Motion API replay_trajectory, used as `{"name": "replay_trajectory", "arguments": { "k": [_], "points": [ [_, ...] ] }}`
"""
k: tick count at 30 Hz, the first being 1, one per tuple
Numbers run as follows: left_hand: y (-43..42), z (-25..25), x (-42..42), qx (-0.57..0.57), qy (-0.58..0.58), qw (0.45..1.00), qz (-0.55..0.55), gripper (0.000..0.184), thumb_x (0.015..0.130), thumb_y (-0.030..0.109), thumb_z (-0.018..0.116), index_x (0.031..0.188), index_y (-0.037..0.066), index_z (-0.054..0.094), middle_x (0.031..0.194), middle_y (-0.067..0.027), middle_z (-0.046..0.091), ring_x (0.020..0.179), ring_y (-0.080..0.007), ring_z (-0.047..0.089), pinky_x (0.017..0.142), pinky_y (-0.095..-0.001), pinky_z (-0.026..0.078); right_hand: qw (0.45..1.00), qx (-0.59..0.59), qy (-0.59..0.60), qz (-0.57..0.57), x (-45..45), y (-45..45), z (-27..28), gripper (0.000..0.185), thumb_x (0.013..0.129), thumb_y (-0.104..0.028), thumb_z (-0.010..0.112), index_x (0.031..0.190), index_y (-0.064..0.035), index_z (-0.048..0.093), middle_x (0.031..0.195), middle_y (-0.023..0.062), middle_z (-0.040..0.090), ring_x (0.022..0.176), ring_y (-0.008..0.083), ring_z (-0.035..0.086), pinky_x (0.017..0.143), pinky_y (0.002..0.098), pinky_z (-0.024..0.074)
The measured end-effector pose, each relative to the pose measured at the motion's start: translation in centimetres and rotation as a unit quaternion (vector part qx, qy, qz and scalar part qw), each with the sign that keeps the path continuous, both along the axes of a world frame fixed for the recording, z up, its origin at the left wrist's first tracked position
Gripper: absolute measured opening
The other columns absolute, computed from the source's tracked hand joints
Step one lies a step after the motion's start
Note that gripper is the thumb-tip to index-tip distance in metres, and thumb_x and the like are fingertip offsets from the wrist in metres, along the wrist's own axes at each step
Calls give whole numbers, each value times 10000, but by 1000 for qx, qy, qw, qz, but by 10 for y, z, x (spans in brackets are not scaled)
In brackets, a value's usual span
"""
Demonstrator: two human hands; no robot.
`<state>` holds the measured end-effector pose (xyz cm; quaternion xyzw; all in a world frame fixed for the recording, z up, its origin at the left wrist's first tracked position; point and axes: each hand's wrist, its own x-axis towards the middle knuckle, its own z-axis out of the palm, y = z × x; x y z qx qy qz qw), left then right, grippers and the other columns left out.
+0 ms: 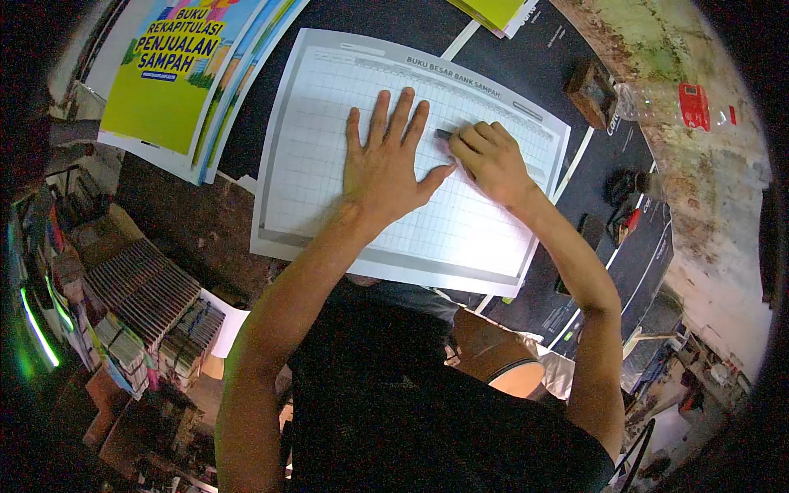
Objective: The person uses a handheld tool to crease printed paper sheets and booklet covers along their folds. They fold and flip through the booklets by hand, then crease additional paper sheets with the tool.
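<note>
A large white sheet printed with a grid (329, 214) and headed "BUKU BESAR BANK SAMPAH" lies at a slant on the black table surface. My left hand (386, 160) rests flat on it, fingers spread, holding nothing. To its right, my right hand (493, 160) is closed over the sheet, fingers curled around a small dark object (444, 134). Only one end of that object shows beside the fingertips, so its kind cannot be made out. A bright patch of light falls on the lower right part of the sheet.
Stacked printed covers (164, 90) lie at the upper left, with another green-yellow print (497, 12) at the top. Along the right are a brown block (590, 94), a plastic bottle with a red label (694, 107) and small dark items. Stacked paper bundles (144, 287) stand lower left.
</note>
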<state>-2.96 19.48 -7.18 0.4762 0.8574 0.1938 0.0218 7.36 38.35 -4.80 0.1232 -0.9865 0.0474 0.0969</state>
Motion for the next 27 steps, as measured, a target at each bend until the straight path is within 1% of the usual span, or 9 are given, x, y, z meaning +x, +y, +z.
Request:
{"name": "replay_trajectory", "arguments": {
  "k": [12,14,16,17,19,22,23,25,27],
  "points": [
    [-1,3,-4,-12,7,1000,-6,924,907,700,512,1563,73,340,1661,-145,214,1541,-352,140,1190,-655,83,996,-35,68,-38,14,-10,20,195,766,-149,687,952,-126,633,935,19,632,876,216,615,742,357,459],
    [-7,4,-3,-6,-1,1000,-21,957,911,707,500,1558,26,315,1654,-170,211,1539,-373,135,1197,-652,85,984,-104,90,-110,16,-4,60,220,770,-19,681,981,-81,674,952,54,682,864,242,648,734,373,483],
    [-17,7,-11,58,-90,994,-26,951,919,694,502,1560,20,302,1656,-172,200,1539,-379,131,1204,-645,83,915,-277,180,-233,20,3,74,84,921,-3,671,1003,-3,688,886,110,705,705,185,646,644,291,518],
    [-21,10,-17,90,-135,986,-27,948,924,687,503,1561,17,295,1657,-173,195,1539,-382,128,1208,-641,82,867,-390,140,-276,24,5,88,105,961,-50,647,1027,22,685,837,114,682,704,143,626,662,266,512],
    [-37,20,-6,52,-86,993,-61,926,897,604,630,1560,40,313,1662,-158,209,1534,-396,159,1198,-651,97,836,-451,12,-313,32,11,93,139,990,-91,613,1050,8,690,785,102,651,711,128,622,662,279,512],
    [-55,28,20,7,-79,990,-119,914,906,632,598,1565,62,320,1666,-139,209,1536,-391,158,1197,-657,88,869,-352,-212,-277,35,-4,76,156,1016,-101,579,1071,-2,685,779,51,625,659,105,569,607,280,480],
    [-56,24,25,-1,-70,992,-101,919,902,642,596,1565,67,324,1666,-136,210,1536,-388,159,1197,-657,90,909,-351,-137,-177,36,-13,66,143,1000,-70,577,1051,2,689,740,95,593,636,111,549,597,285,477],
    [-58,16,37,-21,-56,996,-68,929,892,662,593,1565,77,331,1667,-130,213,1537,-382,161,1196,-658,93,887,-352,-215,-207,36,-32,60,150,980,-164,599,1068,-85,691,895,120,699,732,343,642,679,394,487],
    [-59,11,42,-29,-50,997,-58,944,887,686,577,1566,78,332,1666,-115,223,1535,-372,176,1191,-658,103,931,-222,-188,-221,38,-47,50,163,974,-229,608,1067,-123,691,904,90,708,751,318,658,700,410,466]
  ]
}}
